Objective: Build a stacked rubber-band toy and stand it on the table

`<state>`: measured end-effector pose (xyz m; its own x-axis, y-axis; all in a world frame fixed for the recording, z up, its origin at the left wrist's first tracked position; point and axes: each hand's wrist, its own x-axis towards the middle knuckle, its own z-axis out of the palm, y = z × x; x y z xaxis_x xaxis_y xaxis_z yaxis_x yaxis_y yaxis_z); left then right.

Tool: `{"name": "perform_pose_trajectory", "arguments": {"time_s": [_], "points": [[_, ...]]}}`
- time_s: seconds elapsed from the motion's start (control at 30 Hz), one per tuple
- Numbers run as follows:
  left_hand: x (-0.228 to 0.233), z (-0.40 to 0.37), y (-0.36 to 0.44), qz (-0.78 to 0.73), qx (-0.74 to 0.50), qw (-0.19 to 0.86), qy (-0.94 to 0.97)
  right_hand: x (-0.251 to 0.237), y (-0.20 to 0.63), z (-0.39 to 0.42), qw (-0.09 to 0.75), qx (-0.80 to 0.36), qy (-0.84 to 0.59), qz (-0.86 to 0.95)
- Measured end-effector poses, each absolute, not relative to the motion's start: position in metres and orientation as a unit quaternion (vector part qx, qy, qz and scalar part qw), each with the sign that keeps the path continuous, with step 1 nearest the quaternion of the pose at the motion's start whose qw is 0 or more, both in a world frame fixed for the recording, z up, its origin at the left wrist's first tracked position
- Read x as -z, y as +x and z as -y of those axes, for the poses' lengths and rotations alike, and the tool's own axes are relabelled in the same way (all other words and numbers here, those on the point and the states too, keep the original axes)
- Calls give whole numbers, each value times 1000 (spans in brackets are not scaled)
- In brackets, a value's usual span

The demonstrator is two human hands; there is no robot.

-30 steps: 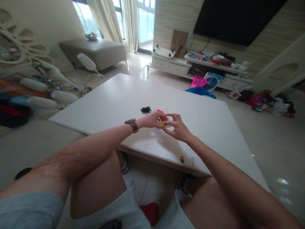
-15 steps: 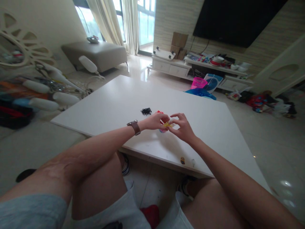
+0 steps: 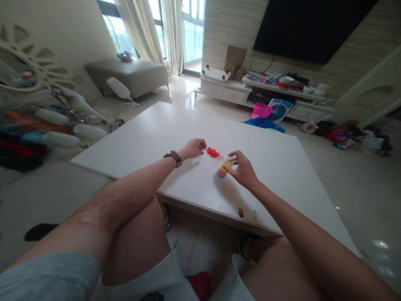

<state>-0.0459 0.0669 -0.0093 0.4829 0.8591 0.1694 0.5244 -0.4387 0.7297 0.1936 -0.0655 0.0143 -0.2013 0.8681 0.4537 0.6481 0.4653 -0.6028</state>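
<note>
Jutting leftward from the pinching right hand (image 3: 244,170), a multicoloured bottle (image 3: 222,170); left hand (image 3: 193,149) by a red pile (image 3: 213,153), grip unclear.

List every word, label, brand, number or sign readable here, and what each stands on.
None can be read.
Small bottle in the right hand: no lettering discernible.
Watch: dial too small and oblique.
Television: any mark too dark to read.
Clutter on the white cabinet: too small and blurred.

Daylight from windows (image 3: 193,31); glare on floor (image 3: 184,85); soft shadow below right hand (image 3: 243,170); edges stretched, blurred.
</note>
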Motion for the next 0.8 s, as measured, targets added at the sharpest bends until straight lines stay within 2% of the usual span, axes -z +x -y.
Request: {"name": "perform_pose_trajectory", "arguments": {"time_s": [0.17,0.43,0.8], "points": [[25,-75,-44,-462,-228,278,811,-13,195,66,372,-155,-497,769],[38,-71,-10,-396,-193,124,889,-8,196,67,363,-164,-491,775],[68,-93,-2,-417,-136,99,893,-10,191,77,354,-181,-444,803]]}}
